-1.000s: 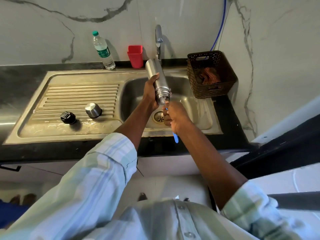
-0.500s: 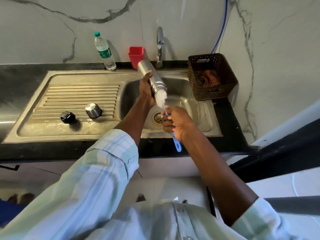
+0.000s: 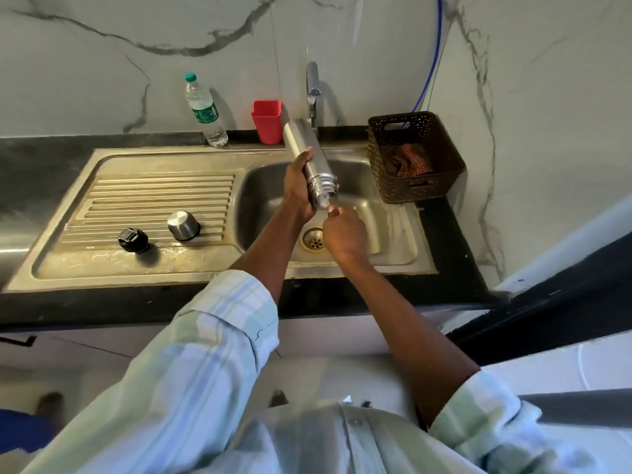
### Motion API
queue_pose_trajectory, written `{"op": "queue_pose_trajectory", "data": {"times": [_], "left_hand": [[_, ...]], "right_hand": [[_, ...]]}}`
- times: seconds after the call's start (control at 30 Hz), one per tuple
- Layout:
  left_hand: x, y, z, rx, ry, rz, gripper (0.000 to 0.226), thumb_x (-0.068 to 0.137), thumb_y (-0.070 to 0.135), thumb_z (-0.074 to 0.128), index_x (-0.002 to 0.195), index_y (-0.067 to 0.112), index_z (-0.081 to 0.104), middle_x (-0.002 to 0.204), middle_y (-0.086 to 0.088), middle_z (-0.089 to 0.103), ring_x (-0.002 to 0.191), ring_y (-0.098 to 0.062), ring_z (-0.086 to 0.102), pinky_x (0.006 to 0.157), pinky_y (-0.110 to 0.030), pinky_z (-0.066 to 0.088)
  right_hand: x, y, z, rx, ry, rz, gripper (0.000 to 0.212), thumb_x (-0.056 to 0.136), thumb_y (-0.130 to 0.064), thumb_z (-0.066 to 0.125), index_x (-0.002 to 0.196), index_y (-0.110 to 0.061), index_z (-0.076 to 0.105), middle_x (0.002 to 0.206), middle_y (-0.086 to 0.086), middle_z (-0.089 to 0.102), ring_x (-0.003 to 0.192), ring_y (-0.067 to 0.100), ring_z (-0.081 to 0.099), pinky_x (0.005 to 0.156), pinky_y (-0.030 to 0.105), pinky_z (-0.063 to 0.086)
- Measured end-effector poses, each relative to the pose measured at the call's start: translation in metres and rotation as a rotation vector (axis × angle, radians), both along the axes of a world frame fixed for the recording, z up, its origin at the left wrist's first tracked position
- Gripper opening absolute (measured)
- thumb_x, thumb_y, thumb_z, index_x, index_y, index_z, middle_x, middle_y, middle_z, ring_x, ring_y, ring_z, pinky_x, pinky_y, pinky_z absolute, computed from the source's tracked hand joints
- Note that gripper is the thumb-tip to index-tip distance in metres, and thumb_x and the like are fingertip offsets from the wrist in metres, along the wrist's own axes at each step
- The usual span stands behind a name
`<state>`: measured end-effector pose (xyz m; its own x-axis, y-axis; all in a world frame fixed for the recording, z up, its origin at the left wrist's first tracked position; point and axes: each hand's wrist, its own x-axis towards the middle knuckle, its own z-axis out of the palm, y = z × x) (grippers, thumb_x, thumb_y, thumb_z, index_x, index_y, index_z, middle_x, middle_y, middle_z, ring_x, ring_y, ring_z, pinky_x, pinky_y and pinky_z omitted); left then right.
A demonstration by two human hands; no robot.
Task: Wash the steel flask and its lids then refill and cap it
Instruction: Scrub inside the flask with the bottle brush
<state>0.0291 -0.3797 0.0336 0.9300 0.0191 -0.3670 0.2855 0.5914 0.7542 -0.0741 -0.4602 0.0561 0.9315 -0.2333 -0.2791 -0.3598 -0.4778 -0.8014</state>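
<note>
- The left hand (image 3: pixel 298 186) is gripping the steel flask (image 3: pixel 309 162) around its middle, fingers curled round the body, and is holding it over the sink basin (image 3: pixel 393 230).
- The flask is tilting with its base up toward the tap (image 3: pixel 312 90) and its ridged, threaded mouth pointing down toward the person.
- The right hand (image 3: pixel 345 234) is sitting just below the flask's mouth, fingers curled tight together as if round a thin handle; whatever it is holding is hidden by the hand, so I cannot tell what it is.
- The steel cup lid (image 3: pixel 183 225) is standing on the ribbed draining board (image 3: pixel 154 200), and the black inner cap (image 3: pixel 133 240) is lying just beside it, nearer the front edge.
- The drain (image 3: pixel 313 238) is showing in the basin floor between the two forearms.
- A plastic water bottle (image 3: pixel 204 111) and a red cup (image 3: pixel 267 121) are standing on the black ledge behind the sink, against the marble wall.
- A brown perforated basket (image 3: pixel 415 157) is sitting to the right of the basin, holding a checked cloth (image 3: pixel 412 160).
- A blue hose (image 3: pixel 431 63) is running down the wall toward the basket.
</note>
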Motion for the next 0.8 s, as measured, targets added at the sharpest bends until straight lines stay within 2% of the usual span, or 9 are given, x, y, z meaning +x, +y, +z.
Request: {"op": "queue_pose_trajectory", "data": {"times": [0.07, 0.13, 0.27, 0.37, 0.43, 0.57, 0.63, 0.7, 0.8], "left_hand": [[0.008, 0.010, -0.005, 0.048, 0.011, 0.052, 0.066, 0.080, 0.033, 0.075, 0.130, 0.000, 0.047, 0.083, -0.015, 0.064, 0.066, -0.029, 0.065, 0.063, -0.038, 0.057], [0.019, 0.024, -0.015, 0.093, 0.044, 0.127, 0.075, 0.077, 0.034, 0.078, 0.136, 0.000, 0.046, 0.090, -0.014, 0.064, 0.070, -0.027, 0.066, 0.062, -0.036, 0.056], [0.023, 0.040, -0.026, 0.098, 0.094, 0.228, 0.074, 0.078, 0.034, 0.077, 0.137, 0.001, 0.047, 0.094, -0.015, 0.065, 0.072, -0.027, 0.067, 0.063, -0.037, 0.057], [0.013, 0.036, -0.021, 0.110, 0.074, 0.178, 0.072, 0.079, 0.035, 0.076, 0.136, 0.002, 0.046, 0.091, -0.014, 0.066, 0.072, -0.027, 0.067, 0.067, -0.038, 0.057], [0.005, 0.026, -0.015, 0.096, 0.033, 0.096, 0.069, 0.083, 0.035, 0.073, 0.136, 0.001, 0.045, 0.089, -0.014, 0.065, 0.070, -0.027, 0.066, 0.066, -0.038, 0.057], [-0.006, 0.017, -0.012, 0.093, 0.019, 0.040, 0.064, 0.084, 0.033, 0.073, 0.131, 0.001, 0.043, 0.093, -0.017, 0.064, 0.070, -0.029, 0.066, 0.069, -0.040, 0.059], [0.001, 0.027, -0.009, 0.080, 0.023, 0.067, 0.069, 0.084, 0.033, 0.073, 0.135, 0.000, 0.041, 0.092, -0.016, 0.064, 0.070, -0.027, 0.066, 0.066, -0.038, 0.059], [0.006, 0.036, -0.006, 0.038, 0.027, 0.078, 0.067, 0.086, 0.032, 0.070, 0.135, -0.002, 0.041, 0.084, -0.014, 0.063, 0.067, -0.027, 0.065, 0.061, -0.036, 0.058], [0.000, 0.028, 0.000, -0.007, 0.022, 0.036, 0.045, 0.091, 0.032, 0.064, 0.116, -0.001, 0.048, 0.071, -0.013, 0.064, 0.060, -0.027, 0.064, 0.061, -0.036, 0.057]], "right_hand": [[-0.016, -0.004, -0.012, -0.168, -0.085, 0.087, 0.029, 0.101, -0.024, 0.036, 0.112, -0.010, 0.058, 0.097, 0.006, 0.064, 0.084, 0.022, 0.058, 0.072, 0.036, 0.043], [-0.034, -0.005, -0.017, -0.280, -0.156, 0.149, 0.029, 0.102, -0.025, 0.034, 0.111, -0.010, 0.057, 0.094, 0.011, 0.067, 0.083, 0.028, 0.063, 0.072, 0.042, 0.051], [-0.037, -0.008, -0.020, -0.291, -0.151, 0.151, 0.033, 0.102, -0.029, 0.033, 0.109, -0.012, 0.059, 0.094, 0.011, 0.067, 0.085, 0.030, 0.064, 0.078, 0.049, 0.053], [-0.031, -0.006, -0.016, -0.221, -0.127, 0.123, 0.033, 0.101, -0.032, 0.034, 0.108, -0.013, 0.060, 0.093, 0.007, 0.066, 0.084, 0.026, 0.063, 0.075, 0.045, 0.052], [-0.016, 0.000, -0.012, -0.204, -0.094, 0.117, 0.031, 0.100, -0.030, 0.038, 0.107, -0.010, 0.060, 0.087, 0.002, 0.061, 0.078, 0.022, 0.059, 0.066, 0.036, 0.044], [0.010, 0.010, -0.009, 0.116, 0.079, -0.017, 0.029, 0.095, -0.022, 0.047, 0.112, -0.003, 0.060, 0.087, 0.005, 0.063, 0.071, 0.019, 0.059, 0.052, 0.029, 0.038], [-0.006, 0.010, -0.012, 0.286, 0.142, -0.035, 0.024, 0.095, -0.018, 0.047, 0.110, -0.005, 0.061, 0.075, 0.003, 0.057, 0.058, 0.014, 0.050, 0.044, 0.026, 0.033], [-0.026, 0.007, -0.008, 0.462, 0.181, -0.041, 0.019, 0.095, -0.014, 0.046, 0.102, -0.006, 0.062, 0.063, -0.001, 0.047, 0.048, 0.009, 0.038, 0.039, 0.025, 0.027], [-0.015, 0.007, -0.003, 0.692, 0.188, -0.111, 0.024, 0.099, -0.015, 0.042, 0.081, -0.009, 0.056, 0.051, -0.004, 0.039, 0.037, 0.006, 0.026, 0.036, 0.019, 0.018]]}}
